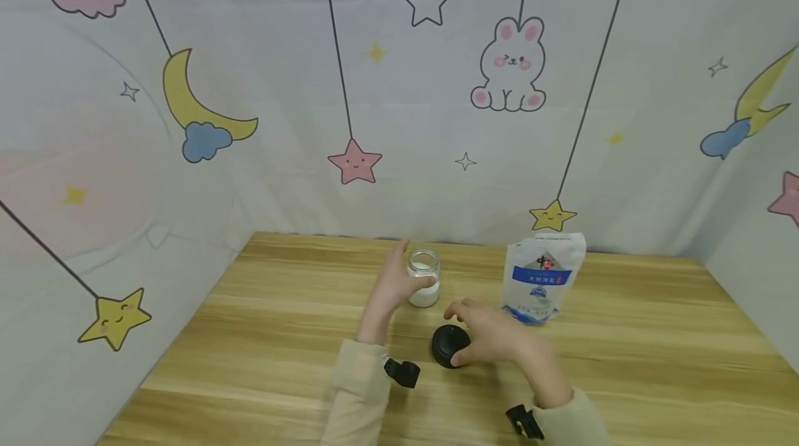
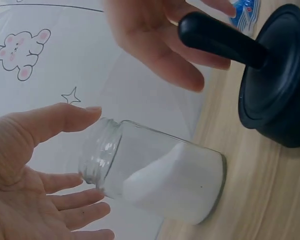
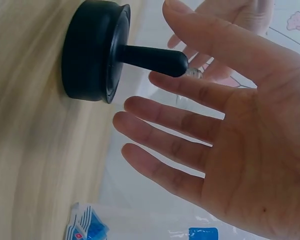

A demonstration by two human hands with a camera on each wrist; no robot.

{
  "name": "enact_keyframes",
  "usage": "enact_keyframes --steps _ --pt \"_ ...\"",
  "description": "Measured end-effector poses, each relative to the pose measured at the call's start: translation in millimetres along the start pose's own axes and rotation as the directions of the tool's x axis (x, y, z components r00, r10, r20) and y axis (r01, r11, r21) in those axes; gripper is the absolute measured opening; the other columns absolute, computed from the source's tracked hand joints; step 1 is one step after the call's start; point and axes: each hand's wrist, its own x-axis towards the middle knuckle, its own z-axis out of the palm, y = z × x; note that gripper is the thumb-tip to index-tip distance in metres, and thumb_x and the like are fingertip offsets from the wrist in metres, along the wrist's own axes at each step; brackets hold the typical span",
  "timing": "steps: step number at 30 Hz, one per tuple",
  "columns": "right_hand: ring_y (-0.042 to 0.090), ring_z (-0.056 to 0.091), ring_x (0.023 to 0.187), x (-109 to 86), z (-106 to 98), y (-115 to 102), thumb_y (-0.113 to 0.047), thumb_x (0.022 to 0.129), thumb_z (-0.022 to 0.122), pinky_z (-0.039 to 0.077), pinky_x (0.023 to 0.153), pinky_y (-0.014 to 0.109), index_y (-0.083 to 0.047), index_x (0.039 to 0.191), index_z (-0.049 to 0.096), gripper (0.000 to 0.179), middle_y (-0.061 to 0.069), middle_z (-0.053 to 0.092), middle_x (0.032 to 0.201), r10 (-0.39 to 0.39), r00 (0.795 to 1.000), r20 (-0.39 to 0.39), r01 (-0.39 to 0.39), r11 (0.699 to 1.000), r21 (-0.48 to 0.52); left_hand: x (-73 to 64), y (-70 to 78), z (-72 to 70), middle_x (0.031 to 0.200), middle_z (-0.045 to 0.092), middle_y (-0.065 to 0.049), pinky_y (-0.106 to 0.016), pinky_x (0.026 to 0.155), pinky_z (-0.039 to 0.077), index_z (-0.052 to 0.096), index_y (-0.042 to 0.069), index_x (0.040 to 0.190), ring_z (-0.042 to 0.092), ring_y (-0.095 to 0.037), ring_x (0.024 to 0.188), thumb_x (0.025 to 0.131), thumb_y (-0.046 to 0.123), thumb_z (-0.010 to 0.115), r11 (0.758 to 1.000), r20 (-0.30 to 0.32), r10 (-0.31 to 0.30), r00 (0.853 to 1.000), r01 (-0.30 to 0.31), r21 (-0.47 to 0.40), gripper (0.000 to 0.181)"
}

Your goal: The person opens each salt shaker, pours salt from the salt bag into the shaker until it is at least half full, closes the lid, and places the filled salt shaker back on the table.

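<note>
An uncapped glass jar [image 1: 425, 297] with white powder or grains inside stands upright on the table. My left hand [image 1: 394, 281] is beside it, thumb and spread fingers on either side of the jar's neck in the left wrist view; whether they touch the glass I cannot tell. In front of the jar rests a round black piece [image 1: 447, 347] with a thick rim and an upright rounded stem [image 3: 155, 61]. Over its right side hovers my right hand [image 1: 496, 333], fingers spread and apart, nothing gripped. The palm [image 3: 255, 145] faces the stem in the right wrist view.
Behind my right hand stands a white and blue printed pouch [image 1: 542, 278]. The wooden table [image 1: 655, 335] runs back to a white cloth backdrop [image 1: 431, 120] with cartoon stars and rabbits. A black camera strap [image 1: 402, 372] sits at the left wrist.
</note>
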Motion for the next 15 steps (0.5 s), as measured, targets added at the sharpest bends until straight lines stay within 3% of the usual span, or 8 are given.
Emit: enact_keyframes --steps 10,15 --pt "0.024 0.06 0.103 9.1 10 3 -0.032 0.068 0.086 0.051 0.087 0.047 -0.013 0.118 0.059 0.06 0.004 0.061 0.112 0.006 1.0 0.016 -0.005 0.997 -0.073 4.8 -8.6 8.7 0.148 0.038 -0.025 -0.057 0.11 0.034 0.027 0.005 0.149 0.039 -0.042 0.135 0.077 0.009 0.077 0.993 -0.013 -0.005 1.0 0.003 -0.119 0.088" --pt "0.023 0.06 0.101 10.2 14 3 -0.031 0.067 0.086 0.05 0.087 0.046 -0.013 0.117 0.059 0.06 0.003 0.061 0.11 0.008 1.0 0.005 -0.008 0.996 -0.085 5.4 -11.0 13.9 0.148 0.039 -0.023 -0.058 0.108 0.035 0.029 0.005 0.149 0.041 -0.042 0.134 0.077 0.008 0.076 0.993 -0.022 -0.001 1.0 -0.002 -0.117 0.086"
